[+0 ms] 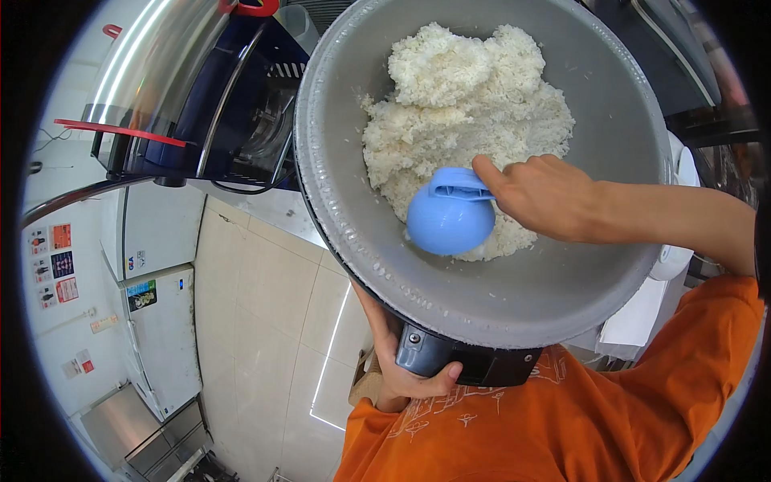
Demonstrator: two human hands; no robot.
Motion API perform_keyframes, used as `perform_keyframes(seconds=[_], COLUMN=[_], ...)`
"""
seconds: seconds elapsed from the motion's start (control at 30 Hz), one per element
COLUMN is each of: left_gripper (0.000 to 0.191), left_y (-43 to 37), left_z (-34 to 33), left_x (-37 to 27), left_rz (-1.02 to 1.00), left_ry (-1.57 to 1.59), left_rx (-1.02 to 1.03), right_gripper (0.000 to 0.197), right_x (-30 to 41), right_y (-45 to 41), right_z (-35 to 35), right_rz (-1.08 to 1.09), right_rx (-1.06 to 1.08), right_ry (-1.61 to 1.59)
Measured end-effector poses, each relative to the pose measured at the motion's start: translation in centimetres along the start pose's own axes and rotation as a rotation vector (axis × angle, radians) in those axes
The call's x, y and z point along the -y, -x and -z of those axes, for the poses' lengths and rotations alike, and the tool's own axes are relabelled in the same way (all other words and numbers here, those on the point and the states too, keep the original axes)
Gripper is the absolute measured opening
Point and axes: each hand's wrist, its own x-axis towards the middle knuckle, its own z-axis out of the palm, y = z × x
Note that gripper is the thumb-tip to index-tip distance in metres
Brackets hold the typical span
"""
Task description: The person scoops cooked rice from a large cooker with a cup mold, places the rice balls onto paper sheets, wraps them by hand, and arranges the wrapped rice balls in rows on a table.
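Observation:
A large grey metal pot (337,181) holds a big heap of cooked white rice (464,126). My right hand (542,196) reaches in from the right, gripping the handle of a blue plastic rice scoop (450,220). The scoop's rounded back faces up, over the near left edge of the rice; whether rice is inside it cannot be seen. At the bottom rim, my left hand (409,367) is closed around the black side handle (470,355) of the cooker, thumb below and other fingers partly hidden. Drops and rice grains cling to the pot's inner wall.
A dark blue appliance with a curved shiny cover (181,78) and red handles stands at the upper left, beside a clear container (298,27). White refrigerators (159,337) line the wall beyond the tiled floor. White paper (632,319) lies right of the pot.

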Motion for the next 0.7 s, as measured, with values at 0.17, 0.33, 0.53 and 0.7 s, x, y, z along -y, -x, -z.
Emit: perform_keyframes(seconds=[0.17,0.33,0.53,0.7], left_gripper=[0.127,0.128,0.128,0.128], left_y=[-0.2,-0.2,-0.3,-0.1], left_z=[0.1,-1.2,0.2,0.1], left_x=[0.0,-0.3,0.4,0.3], left_rz=[0.053,0.055,-0.021,0.008], left_ry=[0.003,-0.06,-0.024,-0.032], left_rx=[-0.01,-0.207,0.011,0.018], right_gripper=[0.027,0.026,0.025,0.026], right_x=[-0.7,-4.3,-5.5,-1.4], right_y=[0.4,-0.3,-2.6,-1.2], right_z=[-1.6,0.8,0.0,-2.5], right_rz=[-0.032,-0.205,-0.43,-0.307], right_rx=[-0.034,-0.191,0.506,0.547], right_ry=[0.133,-0.132,-0.211,-0.69])
